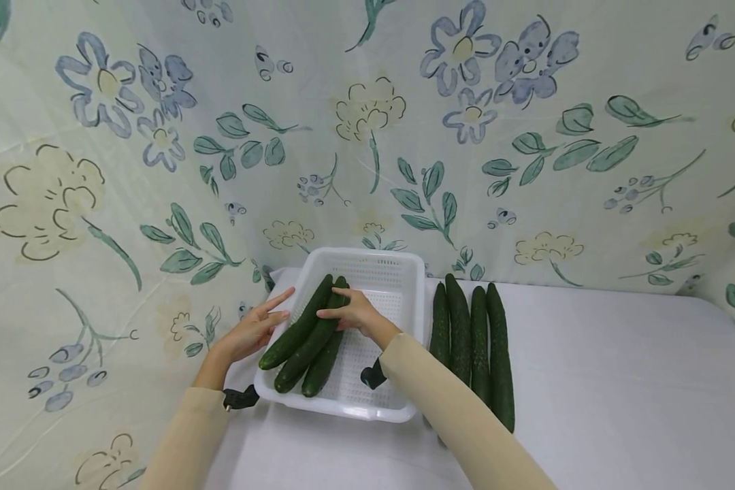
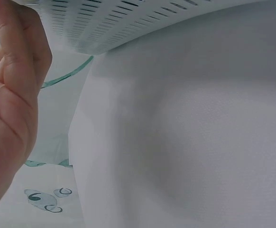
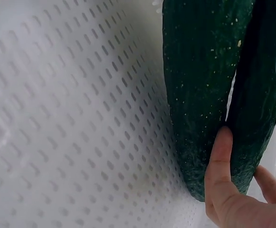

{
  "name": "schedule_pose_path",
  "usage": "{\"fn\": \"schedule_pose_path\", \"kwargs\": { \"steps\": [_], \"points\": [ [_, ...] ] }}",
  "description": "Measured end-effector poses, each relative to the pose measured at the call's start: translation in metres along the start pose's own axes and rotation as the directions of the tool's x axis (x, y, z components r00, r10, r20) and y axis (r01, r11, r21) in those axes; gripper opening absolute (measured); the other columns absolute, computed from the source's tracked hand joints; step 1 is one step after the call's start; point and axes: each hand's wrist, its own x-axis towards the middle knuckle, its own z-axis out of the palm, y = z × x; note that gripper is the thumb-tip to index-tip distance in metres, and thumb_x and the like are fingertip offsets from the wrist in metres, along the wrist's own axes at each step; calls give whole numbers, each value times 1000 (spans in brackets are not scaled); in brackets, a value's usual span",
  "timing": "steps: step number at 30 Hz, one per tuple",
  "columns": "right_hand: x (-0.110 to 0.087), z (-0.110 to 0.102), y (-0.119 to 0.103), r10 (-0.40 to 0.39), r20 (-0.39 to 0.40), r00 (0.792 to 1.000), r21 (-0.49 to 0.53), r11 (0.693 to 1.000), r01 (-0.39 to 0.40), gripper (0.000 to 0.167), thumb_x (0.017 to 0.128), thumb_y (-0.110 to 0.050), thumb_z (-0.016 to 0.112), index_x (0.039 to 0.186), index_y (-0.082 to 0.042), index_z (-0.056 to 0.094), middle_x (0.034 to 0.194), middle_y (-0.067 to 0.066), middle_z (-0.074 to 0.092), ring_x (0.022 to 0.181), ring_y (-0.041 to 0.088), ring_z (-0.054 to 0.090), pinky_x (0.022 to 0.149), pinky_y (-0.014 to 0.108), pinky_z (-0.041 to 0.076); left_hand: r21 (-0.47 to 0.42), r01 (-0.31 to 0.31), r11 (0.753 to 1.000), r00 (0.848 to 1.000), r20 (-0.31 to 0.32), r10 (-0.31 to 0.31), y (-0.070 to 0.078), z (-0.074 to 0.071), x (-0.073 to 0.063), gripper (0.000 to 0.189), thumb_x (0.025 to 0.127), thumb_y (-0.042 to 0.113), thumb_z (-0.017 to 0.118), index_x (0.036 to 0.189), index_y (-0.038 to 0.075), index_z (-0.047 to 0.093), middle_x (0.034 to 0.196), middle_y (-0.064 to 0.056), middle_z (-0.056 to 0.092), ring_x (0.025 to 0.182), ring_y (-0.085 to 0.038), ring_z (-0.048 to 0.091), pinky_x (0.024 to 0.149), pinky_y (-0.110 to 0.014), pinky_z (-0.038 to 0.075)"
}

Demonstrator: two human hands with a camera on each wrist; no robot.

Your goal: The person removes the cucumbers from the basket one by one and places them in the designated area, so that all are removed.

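A white plastic basket (image 1: 420,306) with slotted walls holds three dark green cucumbers, lying side by side along its left part. My right hand (image 1: 360,314) reaches into it and grips the middle cucumber (image 1: 306,354) near its far end. In the right wrist view its thumb lies in the gap between that cucumber (image 3: 256,95) and a neighbouring one (image 3: 202,95). At the basket's left rim is my left hand (image 1: 252,333), its fingers extended. Whether it touches the rim cannot be told. The left wrist view shows this hand (image 2: 12,95) beside the basket's slotted wall.
Several more cucumbers (image 1: 479,340) lie in a row on the white tabletop (image 1: 612,367), right of the basket; my right sleeve (image 1: 459,415) partly covers them. A flowered cloth (image 1: 355,177) hangs behind the table and along its left side.
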Motion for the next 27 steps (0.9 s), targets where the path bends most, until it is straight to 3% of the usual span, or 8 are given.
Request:
{"fn": "schedule_pose_path", "kwargs": {
  "steps": [3,10,18,24,27],
  "points": [
    [0,-1,0,4,9,1000,13,1000,-5,78,85,-9,81,152,-8,42,150,31,32,90,38,69,79,44,57,-1,-1,1000,1000,4,1,0,0,0,58,109,14,44,161,25,21,72,-3,57,57,-9,51,57,-21,47],
    [1,-3,2,23,3,1000,5,1000,-23,78,83,-8,82,151,-11,44,153,29,28,68,28,65,75,44,58,-1,3,1000,1000,5,-3,1,0,-1,59,108,15,45,161,24,20,71,-2,57,57,-12,48,56,-21,45],
    [3,-2,1,52,-41,998,40,998,-50,79,80,-2,83,150,-14,48,155,29,25,63,27,62,71,43,58,-7,-5,1000,1000,12,5,1,0,-1,58,109,14,43,161,24,20,72,-4,57,56,-10,49,55,-21,45],
    [3,-1,0,73,-60,996,87,994,-67,80,80,1,82,150,-15,48,157,30,22,75,37,70,73,45,58,44,4,999,1000,-6,-4,1,0,-1,59,109,17,45,161,26,20,65,2,54,51,-9,44,51,-20,41],
    [2,-2,-1,82,-74,994,101,992,-75,80,79,3,82,149,-15,49,156,30,23,83,41,70,73,45,58,38,0,999,1000,-2,0,0,0,-1,59,109,16,44,161,25,20,67,0,55,53,-11,45,52,-21,42]
  ]
}}
